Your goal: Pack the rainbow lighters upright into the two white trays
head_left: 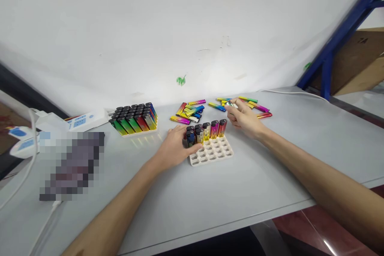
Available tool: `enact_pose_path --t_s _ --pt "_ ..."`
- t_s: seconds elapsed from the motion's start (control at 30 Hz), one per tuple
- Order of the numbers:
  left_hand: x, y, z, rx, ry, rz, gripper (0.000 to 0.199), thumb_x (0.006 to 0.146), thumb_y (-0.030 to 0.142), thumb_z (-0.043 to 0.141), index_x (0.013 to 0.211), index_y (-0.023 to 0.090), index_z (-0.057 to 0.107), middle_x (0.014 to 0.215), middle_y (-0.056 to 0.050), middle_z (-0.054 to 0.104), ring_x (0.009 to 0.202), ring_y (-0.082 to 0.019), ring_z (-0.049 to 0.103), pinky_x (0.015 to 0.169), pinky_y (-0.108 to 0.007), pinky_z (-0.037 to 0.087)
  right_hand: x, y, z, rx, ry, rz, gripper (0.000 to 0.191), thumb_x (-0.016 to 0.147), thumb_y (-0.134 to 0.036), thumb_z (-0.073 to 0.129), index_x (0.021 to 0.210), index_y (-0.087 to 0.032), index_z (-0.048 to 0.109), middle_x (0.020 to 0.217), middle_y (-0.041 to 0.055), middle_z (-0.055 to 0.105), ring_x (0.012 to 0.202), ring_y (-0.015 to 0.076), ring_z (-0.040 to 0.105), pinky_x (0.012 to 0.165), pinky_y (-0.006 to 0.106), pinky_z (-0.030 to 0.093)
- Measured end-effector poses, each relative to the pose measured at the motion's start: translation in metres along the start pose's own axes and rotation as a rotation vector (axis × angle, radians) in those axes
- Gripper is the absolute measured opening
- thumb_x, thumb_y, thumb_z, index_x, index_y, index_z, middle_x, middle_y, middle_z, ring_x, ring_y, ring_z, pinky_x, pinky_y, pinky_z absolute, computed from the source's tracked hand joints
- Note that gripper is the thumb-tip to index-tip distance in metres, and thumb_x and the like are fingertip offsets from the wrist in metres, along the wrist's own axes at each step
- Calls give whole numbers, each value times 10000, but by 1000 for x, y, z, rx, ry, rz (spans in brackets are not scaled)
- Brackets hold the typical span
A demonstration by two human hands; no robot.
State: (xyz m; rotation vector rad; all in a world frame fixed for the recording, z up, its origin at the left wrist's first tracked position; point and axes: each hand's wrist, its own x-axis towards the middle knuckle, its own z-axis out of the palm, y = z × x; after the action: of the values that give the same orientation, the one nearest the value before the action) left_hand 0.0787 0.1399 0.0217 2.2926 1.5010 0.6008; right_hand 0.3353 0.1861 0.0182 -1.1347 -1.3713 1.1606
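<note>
A white plastic tray (213, 156) with rows of slots lies in front of me. Several black-topped lighters (214, 129) stand upright along its back, with two more in the row before them at the left. My left hand (175, 147) is wrapped around the tray's left end, thumb beside the front lighters and fingertips partly hidden behind. Past the tray's back right corner, my right hand (241, 116) pinches a shiny lighter sleeve, mostly covered by the fingers. Around it lie loose metallic sleeves (260, 107) in mixed colours.
A second tray filled with black-topped lighters (134, 119) stands at the left. Another heap of coloured sleeves (189, 113) lies near the wall. A pixelated dark object (73, 166), a power strip (85, 121) and white cables occupy the left side. The table's front edge (210, 230) runs nearest me.
</note>
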Motion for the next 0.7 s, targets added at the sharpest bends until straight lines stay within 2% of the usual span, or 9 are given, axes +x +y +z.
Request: enact_pose_path --t_s 0.1,0.2,0.5,0.7 --pt "0 0 0 3 0 -7 375 789 533 673 927 191 602 959 -72 668 866 -250 586 800 -400 462 0 -1 2 79 10 80 489 865 -677 494 680 -227 444 494 -79 265 401 78 168 398 241 127" --pt "-1 1 0 11 4 -10 366 789 524 673 932 194 607 954 -70 671 858 -248 590 802 -401 463 1 -2 3 92 44 157 531 873 -662 448 567 -237 356 459 -77 182 401 83 114 405 257 94" --pt "-2 2 -1 11 -6 -27 397 795 540 659 970 186 614 988 -76 672 888 -259 596 814 -401 464 -1 -9 6 152 92 206 430 903 -466 362 539 -239 330 415 -59 200 382 89 106 386 258 90" --pt "-1 2 -1 -7 -12 -5 382 800 526 657 966 183 627 989 -80 670 922 -270 601 829 -401 463 -2 -9 6 181 119 204 501 894 -582 424 548 -228 344 423 -69 204 381 78 116 385 253 90"
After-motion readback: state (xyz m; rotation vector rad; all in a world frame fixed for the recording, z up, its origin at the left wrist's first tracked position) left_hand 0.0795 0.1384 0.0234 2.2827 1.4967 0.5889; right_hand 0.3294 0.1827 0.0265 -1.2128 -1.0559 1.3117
